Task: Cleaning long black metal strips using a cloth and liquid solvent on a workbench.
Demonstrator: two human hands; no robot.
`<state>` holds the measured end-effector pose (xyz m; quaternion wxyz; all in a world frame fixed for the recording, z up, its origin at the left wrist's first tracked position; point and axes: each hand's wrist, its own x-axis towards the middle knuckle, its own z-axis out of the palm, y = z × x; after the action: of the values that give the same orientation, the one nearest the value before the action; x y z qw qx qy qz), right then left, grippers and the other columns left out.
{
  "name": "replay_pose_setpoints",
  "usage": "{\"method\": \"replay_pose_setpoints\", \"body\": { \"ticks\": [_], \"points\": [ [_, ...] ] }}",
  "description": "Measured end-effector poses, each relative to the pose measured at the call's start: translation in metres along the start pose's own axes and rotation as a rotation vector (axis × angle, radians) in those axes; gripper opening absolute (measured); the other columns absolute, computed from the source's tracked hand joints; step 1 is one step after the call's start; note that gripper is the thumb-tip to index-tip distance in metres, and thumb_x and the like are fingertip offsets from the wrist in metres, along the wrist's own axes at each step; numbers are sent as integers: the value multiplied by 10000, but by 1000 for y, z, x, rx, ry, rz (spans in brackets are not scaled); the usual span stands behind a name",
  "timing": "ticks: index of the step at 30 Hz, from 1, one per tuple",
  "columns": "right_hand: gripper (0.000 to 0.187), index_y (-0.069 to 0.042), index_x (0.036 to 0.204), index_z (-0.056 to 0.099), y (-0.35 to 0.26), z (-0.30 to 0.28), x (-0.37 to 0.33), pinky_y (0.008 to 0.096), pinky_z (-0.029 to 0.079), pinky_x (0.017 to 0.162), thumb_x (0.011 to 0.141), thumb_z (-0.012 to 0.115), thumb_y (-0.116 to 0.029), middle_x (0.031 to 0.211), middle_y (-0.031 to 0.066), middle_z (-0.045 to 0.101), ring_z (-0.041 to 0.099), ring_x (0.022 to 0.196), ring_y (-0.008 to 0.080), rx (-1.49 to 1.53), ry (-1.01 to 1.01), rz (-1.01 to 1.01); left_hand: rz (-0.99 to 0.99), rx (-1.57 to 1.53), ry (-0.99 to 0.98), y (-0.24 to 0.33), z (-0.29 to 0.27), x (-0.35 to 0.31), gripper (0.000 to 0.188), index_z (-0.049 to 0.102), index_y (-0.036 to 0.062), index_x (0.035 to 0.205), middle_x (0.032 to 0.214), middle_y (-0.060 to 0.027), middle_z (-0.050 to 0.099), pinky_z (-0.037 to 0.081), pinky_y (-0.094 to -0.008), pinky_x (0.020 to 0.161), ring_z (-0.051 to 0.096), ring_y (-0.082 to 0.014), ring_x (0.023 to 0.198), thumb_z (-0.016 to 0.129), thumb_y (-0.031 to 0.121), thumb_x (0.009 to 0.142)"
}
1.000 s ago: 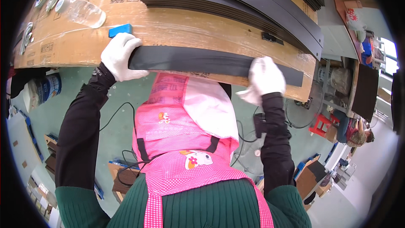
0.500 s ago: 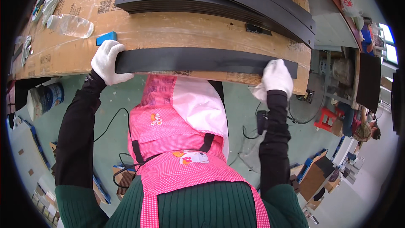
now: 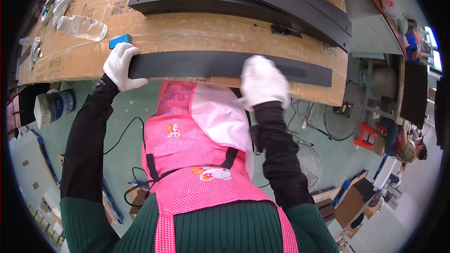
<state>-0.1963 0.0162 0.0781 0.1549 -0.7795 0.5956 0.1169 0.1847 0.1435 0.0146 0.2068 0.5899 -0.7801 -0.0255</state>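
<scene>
One white-gloved hand, the left hand (image 3: 121,67), grasps the left end of the dark strip (image 3: 192,64) between thumb and fingers in my head view, while the right hand (image 3: 265,82) is blurred over the strip, right of its middle, and I cannot tell whether it grips or only presses. I see the strip lying along the near edge of the cardboard-covered table (image 3: 187,30). Beyond it, I note a blue block (image 3: 120,40) just beside the left hand, a clear bottle (image 3: 82,28) farther left, and stacked dark boards (image 3: 225,0).
</scene>
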Motion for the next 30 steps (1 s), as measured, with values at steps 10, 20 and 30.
{"method": "replay_pose_setpoints", "body": {
  "ticks": [10,20,30],
  "points": [
    [554,-4,1229,584,191,-46,28,381,615,791,1093,535,-540,1110,137,662,700,951,279,1599,505,-324,-20,28,1,-1,-4,-8,768,596,66,1199,1115,-149,616,539,-465,915,635,-383,1039,929,324,555],
    [245,10,1104,649,192,74,33,357,499,1014,1007,742,-195,1211,119,686,655,1085,209,937,1092,-28,-15,37,6,-2,-2,-8,783,602,54,1194,1132,-160,621,539,-474,928,636,-393,1049,931,342,545],
    [461,-85,1226,672,158,-2,3,498,493,1042,861,836,-313,1263,184,621,590,1220,393,458,566,-106,-7,34,22,-2,-2,-12,823,591,60,1223,1127,-170,621,540,-476,893,644,-416,1023,917,312,511]
  ]
}}
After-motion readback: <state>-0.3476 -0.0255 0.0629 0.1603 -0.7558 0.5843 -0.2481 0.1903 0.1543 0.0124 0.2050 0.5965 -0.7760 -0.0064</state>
